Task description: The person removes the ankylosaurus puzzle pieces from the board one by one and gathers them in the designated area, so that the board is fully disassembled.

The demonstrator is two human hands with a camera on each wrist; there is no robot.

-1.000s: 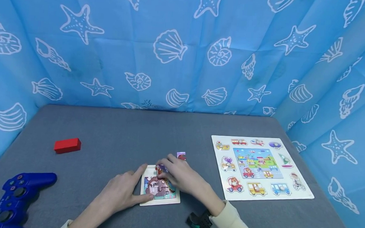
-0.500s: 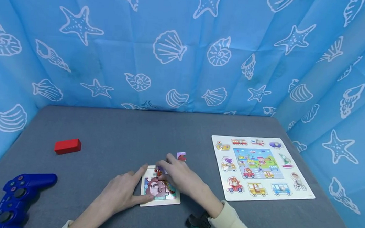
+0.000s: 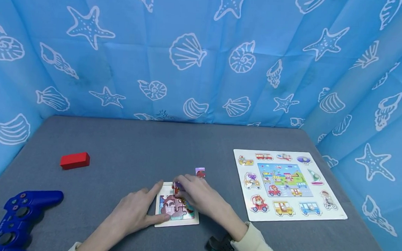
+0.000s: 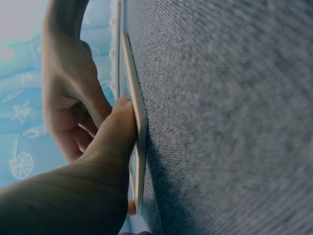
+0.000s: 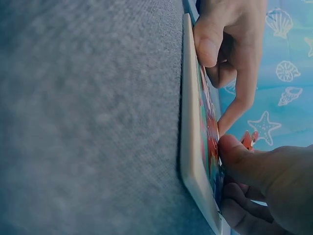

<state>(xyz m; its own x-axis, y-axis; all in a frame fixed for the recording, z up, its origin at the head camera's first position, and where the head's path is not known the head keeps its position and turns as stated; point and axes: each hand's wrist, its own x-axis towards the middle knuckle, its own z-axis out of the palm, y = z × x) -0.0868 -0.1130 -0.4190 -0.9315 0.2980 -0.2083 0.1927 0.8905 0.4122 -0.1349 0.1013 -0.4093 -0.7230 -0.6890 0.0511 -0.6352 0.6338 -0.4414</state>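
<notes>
At the puzzle tray (image 3: 179,223), the left hand (image 3: 131,210) spans one edge.

Curtained-off tabletop play corner; can't tell home from studio.
Hemmed in at back and both sides by blue curtain (image 3: 210,80) in white shell-and-starfish print. Grey, fabric-textured worktop (image 3: 145,145). Stocked with play stuff: vehicle picture puzzle (image 3: 285,181), small framed jigsaw (image 3: 181,211), blue game controller (image 3: 19,216), red block (image 3: 74,161).

At lower right, my right hand (image 5: 276,183) pinches a red-orange piece (image 5: 248,140), which pokes out above my thumb. From the top, my left hand (image 5: 237,36) rests its thumb on the puzzle board (image 5: 188,112), mid-frame, lying on the grey table (image 5: 93,117).
</notes>
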